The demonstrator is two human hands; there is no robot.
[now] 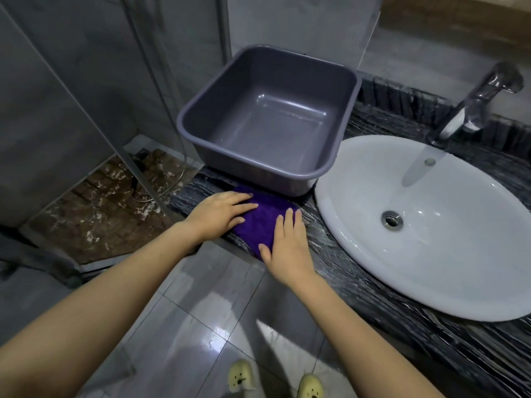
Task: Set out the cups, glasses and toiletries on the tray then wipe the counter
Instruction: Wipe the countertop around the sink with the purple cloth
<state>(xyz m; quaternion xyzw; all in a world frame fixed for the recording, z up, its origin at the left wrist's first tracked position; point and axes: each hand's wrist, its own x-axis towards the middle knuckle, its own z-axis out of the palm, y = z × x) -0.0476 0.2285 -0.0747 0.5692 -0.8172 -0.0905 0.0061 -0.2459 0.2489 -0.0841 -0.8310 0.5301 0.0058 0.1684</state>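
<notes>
A purple cloth [260,222] lies folded on the dark streaked counter [373,300], just in front of a grey plastic tub [339,156]. My left hand [222,214] rests flat on the cloth's left part, fingers spread. Lying flat on its right part is my right hand [287,248], fingers pointing away from me. Neither hand grips the cloth. The tub holds nothing. No cups, glasses, toiletries or tray are in view.
A white oval sink [459,282] is set into the counter to the right, with a chrome tap [474,104] behind it. A glass shower screen [86,110] stands at the left. Grey floor tiles and my yellow slippers [310,386] are below.
</notes>
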